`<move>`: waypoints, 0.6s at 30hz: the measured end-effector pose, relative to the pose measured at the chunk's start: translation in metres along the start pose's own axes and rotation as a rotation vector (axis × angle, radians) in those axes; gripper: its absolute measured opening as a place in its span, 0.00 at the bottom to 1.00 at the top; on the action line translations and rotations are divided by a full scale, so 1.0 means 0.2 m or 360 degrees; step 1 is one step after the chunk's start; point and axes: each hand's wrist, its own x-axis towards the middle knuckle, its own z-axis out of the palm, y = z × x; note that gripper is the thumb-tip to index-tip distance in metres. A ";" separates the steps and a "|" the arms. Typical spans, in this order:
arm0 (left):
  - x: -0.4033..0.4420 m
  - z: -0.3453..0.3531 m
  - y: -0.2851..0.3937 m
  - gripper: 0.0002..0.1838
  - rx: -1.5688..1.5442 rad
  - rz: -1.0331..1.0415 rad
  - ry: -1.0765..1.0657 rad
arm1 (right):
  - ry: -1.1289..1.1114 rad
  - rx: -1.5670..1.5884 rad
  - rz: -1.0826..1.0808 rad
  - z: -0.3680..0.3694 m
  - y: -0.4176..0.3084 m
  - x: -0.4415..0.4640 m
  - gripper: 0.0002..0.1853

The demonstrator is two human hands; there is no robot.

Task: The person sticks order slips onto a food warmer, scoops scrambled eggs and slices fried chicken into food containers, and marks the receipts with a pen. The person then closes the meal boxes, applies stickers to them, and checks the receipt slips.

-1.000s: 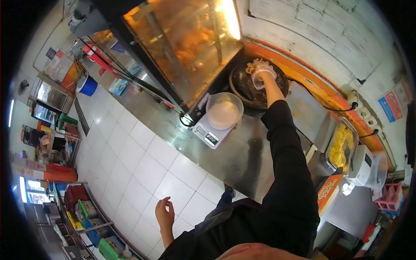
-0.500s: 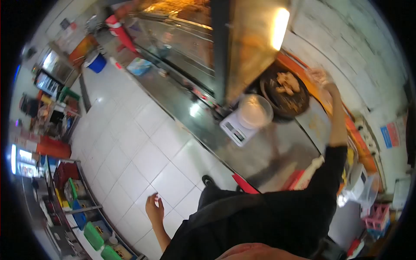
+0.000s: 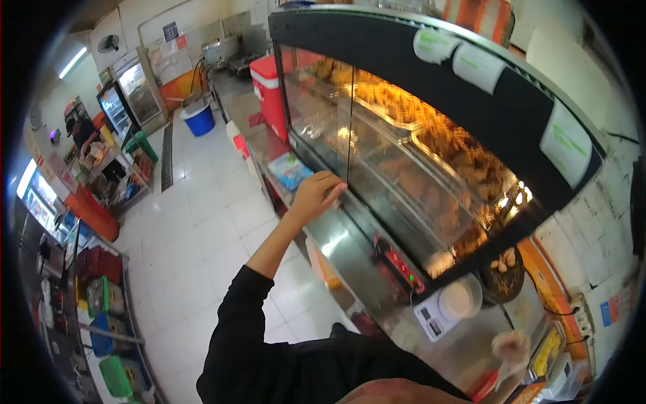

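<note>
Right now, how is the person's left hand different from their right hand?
The left hand is bare, but the right hand looks wrapped in a see-through plastic glove.
The left hand is in front of the big glass food case, while the right hand is lower in the picture, near the kitchen scale.
The left hand shows bent fingers clearly; the right hand's are blurry.
Both belong to the same person.

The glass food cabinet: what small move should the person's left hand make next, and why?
I'd judge that the left hand might ease slightly nearer the glass food cabinet: it is raised in front of it with nothing visible in its grasp, and fried-looking food shows inside. The gloved right hand is lower in view, near the scale.
</note>
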 end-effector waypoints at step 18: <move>1.14 0.04 -1.46 0.29 0.0050 0.0728 0.0899 | -0.0538 0.0715 -0.0274 1.00 -0.15 0.74 0.18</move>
